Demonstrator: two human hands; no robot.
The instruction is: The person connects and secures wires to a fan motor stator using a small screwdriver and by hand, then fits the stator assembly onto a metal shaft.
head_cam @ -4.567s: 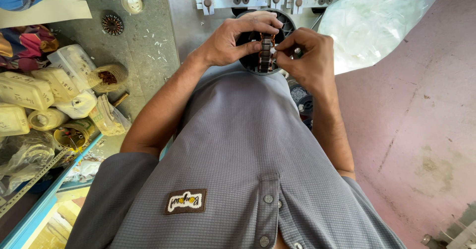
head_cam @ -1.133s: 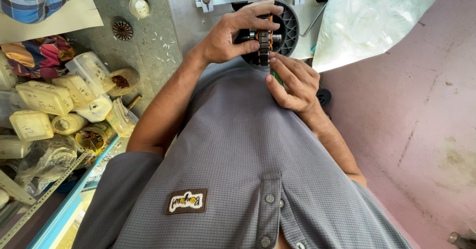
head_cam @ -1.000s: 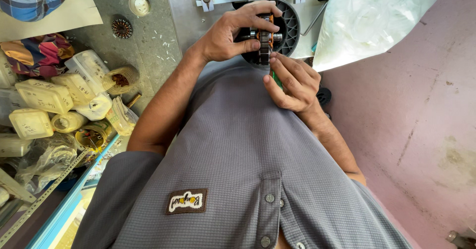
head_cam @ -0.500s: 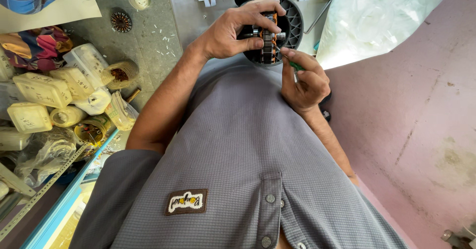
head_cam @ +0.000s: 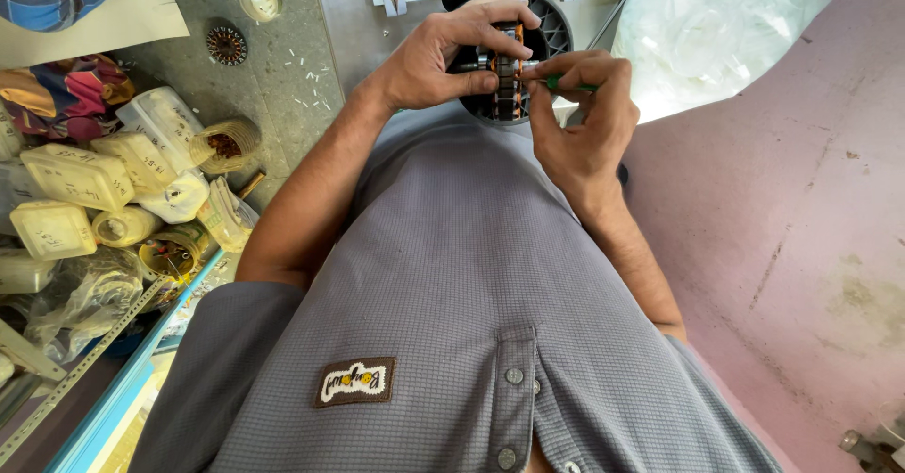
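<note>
— Fingers of the left hand (head_cam: 443, 58) are wrapped around a small dark wound motor core with copper-orange coils (head_cam: 507, 70), thumb underneath, fingertips curled over the top. See how firmly it's pinched?

— I see it. And the right hand (head_cam: 580, 120)?

— Its fingers are closed on a thin green stick-like tool (head_cam: 566, 84), tip pressed sideways against the core. Both hands sit right over the round black slotted fixture (head_cam: 556, 32) in the grey metal bench (head_cam: 344, 21), the core held just above it, in front of the grey shirt (head_cam: 471, 294).

— So which step would you say this is?

— Looks to me like working on the windings, poking or tucking something into a slot with the tool. I'd judge it's mid-way, not finished, since the core is in the hand and not seated.

— What does the next move need?

— A steady left grip and a small, careful push from the tool; a slip could scrape the wire, I'd think.

— And that pile on the left?

— Pale plastic bottles (head_cam: 75, 176) and a big clear plastic bag (head_cam: 726, 30) on the right, all well apart from the hands.
</note>
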